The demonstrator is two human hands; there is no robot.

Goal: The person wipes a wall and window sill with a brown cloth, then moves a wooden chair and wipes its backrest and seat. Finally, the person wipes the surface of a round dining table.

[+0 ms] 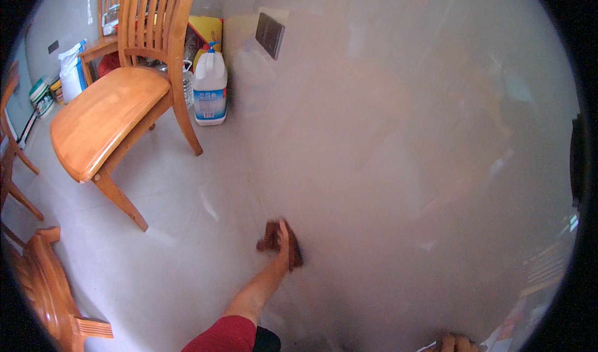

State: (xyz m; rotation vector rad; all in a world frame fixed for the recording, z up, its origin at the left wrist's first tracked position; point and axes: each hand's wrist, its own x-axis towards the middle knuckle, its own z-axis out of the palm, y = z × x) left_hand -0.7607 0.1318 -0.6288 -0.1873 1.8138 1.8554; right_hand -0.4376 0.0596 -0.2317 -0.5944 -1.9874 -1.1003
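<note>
My left hand [284,245] reaches forward from a red sleeve, low down where the pale glossy wall [386,165] meets the floor. Its fingers close on a brown cloth [270,236], bunched and slightly blurred, which lies against the wall's lower part. At the bottom edge, right of the middle, only the bent fingers of my right hand [458,343] show. They are curled, and what they hold, if anything, is out of sight. A thin white edge [427,347] shows beside them.
A wooden chair [115,112] stands on the grey floor [180,196] at the left. Behind it is a big white jug [210,87] with a blue label. Another wooden chair [53,290] fills the lower left. A dark wall plate [270,35] sits higher up.
</note>
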